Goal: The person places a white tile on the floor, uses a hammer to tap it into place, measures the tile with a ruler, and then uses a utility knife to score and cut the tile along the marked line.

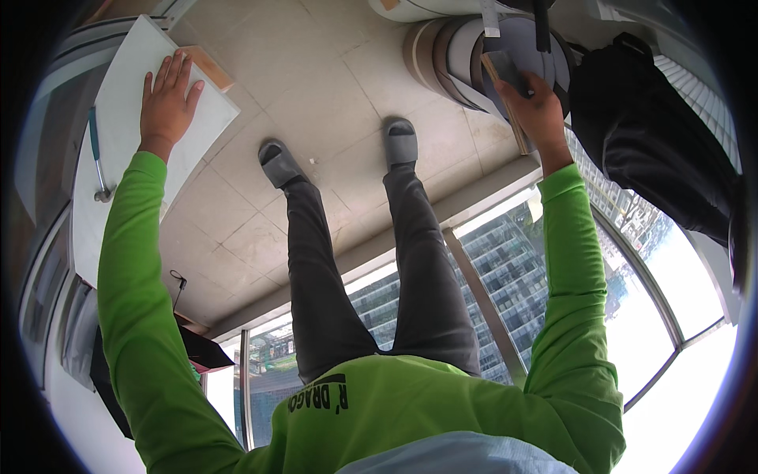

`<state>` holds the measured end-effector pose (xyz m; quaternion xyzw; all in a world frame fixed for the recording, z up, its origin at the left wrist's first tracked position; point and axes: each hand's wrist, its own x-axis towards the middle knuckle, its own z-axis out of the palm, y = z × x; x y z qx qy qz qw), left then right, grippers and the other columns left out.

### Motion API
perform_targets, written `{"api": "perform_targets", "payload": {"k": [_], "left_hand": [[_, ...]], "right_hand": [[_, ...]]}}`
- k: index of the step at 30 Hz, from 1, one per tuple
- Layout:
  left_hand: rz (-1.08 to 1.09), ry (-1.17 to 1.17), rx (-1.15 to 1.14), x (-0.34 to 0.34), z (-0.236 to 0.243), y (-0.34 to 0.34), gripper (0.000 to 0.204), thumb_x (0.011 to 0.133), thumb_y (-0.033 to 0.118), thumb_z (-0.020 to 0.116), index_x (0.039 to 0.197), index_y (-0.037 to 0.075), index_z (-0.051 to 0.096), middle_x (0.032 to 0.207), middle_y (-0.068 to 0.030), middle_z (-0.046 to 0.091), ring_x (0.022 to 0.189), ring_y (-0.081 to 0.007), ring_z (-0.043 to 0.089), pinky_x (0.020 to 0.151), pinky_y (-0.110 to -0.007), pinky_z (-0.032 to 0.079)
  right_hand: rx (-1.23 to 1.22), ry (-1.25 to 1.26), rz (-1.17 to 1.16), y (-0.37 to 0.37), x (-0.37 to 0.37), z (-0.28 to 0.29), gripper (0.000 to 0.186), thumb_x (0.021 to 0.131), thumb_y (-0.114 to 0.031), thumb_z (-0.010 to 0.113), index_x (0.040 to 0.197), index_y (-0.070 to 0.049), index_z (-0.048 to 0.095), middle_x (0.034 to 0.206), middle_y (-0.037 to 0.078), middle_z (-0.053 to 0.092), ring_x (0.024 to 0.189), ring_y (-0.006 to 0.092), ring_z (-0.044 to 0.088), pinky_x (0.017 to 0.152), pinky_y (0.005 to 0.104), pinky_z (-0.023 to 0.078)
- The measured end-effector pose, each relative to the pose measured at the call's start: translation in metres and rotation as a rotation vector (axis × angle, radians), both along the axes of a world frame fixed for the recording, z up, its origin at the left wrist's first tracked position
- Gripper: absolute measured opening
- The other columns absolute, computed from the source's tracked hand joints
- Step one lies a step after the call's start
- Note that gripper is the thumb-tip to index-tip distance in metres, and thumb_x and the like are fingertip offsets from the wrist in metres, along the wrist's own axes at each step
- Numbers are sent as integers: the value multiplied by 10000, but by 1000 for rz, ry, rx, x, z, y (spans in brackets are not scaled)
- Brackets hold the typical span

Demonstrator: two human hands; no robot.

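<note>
My left hand [168, 103] lies flat with its fingers stretched on a white board [130, 142] at the left. A hammer [98, 154] with a blue handle rests on that board beside my wrist, its metal head toward me. Under the board's far edge shows a light-brown wooden piece [207, 68]. On the right, my right hand [538, 114] is closed around a narrow piece with a wooden edge and a dark face [502, 69]; its exact kind is unclear. This piece is tilted, held over a round grey-topped stack [466, 51].
A flat metal strip [490, 17] and a dark bar [542, 28] lie at the stack's top. Black cloth or a bag [632, 110] hangs at the far right. Tall windows [505, 261] stand behind my legs. My grey slippers [401, 142] are on the tiled floor [316, 103].
</note>
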<state>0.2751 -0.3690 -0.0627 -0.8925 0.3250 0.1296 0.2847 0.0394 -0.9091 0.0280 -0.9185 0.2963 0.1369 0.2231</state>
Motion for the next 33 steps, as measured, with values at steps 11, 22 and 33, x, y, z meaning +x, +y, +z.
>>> {"api": "perform_targets", "payload": {"k": [11,22,33], "left_hand": [[12,-8,-220,-28,-19,17,646,1068,492,405,1633,208,273,1702,13,263,1559,-221,263,1263,-525,217],[-22,46,-415,-39,-29,20,627,1071,416,439,1617,139,301,1694,-68,273,1559,-302,258,1252,-528,237],[-153,303,-571,-111,-18,2,624,1022,370,537,1585,155,378,1683,-63,295,1551,-287,262,1268,-547,189]], "right_hand": [[-286,-98,-73,-18,34,-59,829,810,-663,732,1229,46,645,1122,257,710,1091,412,686,955,455,536],[-113,-139,-228,-4,42,-84,795,776,-596,804,1267,-1,609,1265,229,636,1163,384,646,995,455,513],[-48,-153,-250,5,58,-84,839,765,-622,807,1291,-8,583,1236,227,678,1168,396,655,996,451,512]]}}
